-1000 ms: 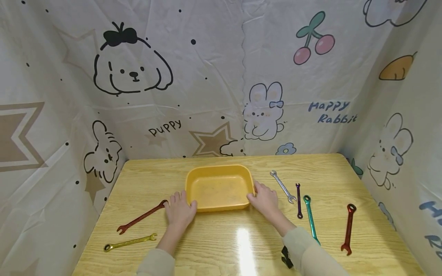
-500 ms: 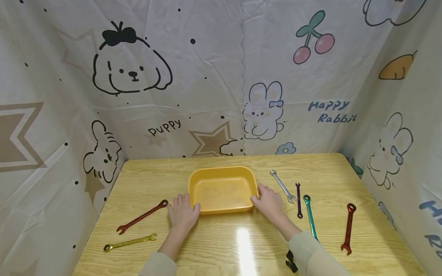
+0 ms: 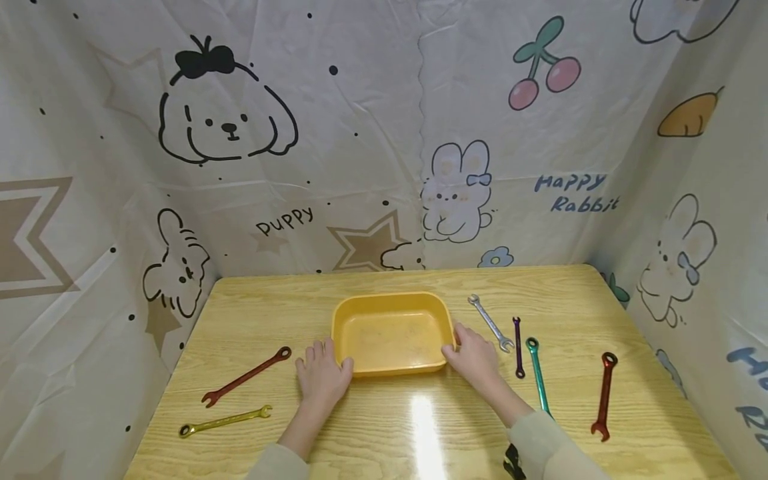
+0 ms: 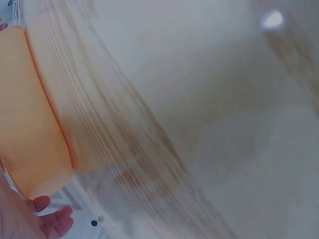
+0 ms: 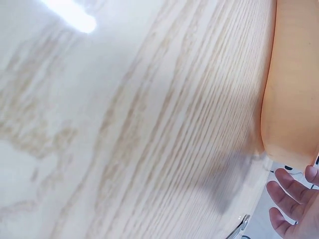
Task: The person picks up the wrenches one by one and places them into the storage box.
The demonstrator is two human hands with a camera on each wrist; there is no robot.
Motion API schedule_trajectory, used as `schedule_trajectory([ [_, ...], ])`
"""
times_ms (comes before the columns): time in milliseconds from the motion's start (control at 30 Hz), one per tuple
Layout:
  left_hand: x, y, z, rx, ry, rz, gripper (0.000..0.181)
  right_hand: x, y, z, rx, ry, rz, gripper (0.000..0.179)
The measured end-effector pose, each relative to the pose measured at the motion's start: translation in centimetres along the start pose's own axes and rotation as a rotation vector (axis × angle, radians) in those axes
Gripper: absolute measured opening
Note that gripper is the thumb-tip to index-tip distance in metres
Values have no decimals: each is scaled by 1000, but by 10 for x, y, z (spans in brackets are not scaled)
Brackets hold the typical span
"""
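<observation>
Yellow tray (image 3: 393, 339) parked mid-frame, long axis left-right, lower-left corner gripped by left hand (image 3: 323, 379), lower-right by right hand (image 3: 477, 361).

Of red wrenches, two are counted: the left red wrench (image 3: 247, 377) and the right red wrench (image 3: 605, 397). By one each are the gold wrench (image 3: 225, 422), the silver wrench (image 3: 491, 325), the purple wrench (image 3: 519, 347) and the teal wrench (image 3: 539, 377) represented, so six wrenches are found on one tabletop (image 3: 372, 417). One yellow tray (image 3: 393, 333) is seen. Two hands are counted, the left hand (image 3: 323, 375) and the right hand (image 3: 475, 353). Two sleeves are shown, the left sleeve (image 3: 279, 463) and the right sleeve (image 3: 549, 443). One black object (image 3: 513, 461) is partly hidden.
</observation>
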State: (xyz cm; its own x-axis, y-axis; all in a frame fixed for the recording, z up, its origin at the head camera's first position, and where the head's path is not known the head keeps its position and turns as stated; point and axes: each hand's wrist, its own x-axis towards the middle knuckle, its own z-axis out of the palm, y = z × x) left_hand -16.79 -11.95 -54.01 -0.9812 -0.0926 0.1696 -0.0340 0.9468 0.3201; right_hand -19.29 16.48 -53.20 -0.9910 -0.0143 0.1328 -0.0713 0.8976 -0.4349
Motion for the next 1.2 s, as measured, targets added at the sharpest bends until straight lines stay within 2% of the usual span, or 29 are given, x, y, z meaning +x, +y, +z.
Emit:
schedule_trajectory([
  [300,-5,5,2,-8,-6,7,40,-6,7,0,-14,39,-8,13],
  [700,-14,10,4,-15,14,35,40,-18,14,-4,-7,25,-10,13],
  [1200,-20,14,4,-21,-11,30,38,-25,16,-7,-2,28,-5,13],
])
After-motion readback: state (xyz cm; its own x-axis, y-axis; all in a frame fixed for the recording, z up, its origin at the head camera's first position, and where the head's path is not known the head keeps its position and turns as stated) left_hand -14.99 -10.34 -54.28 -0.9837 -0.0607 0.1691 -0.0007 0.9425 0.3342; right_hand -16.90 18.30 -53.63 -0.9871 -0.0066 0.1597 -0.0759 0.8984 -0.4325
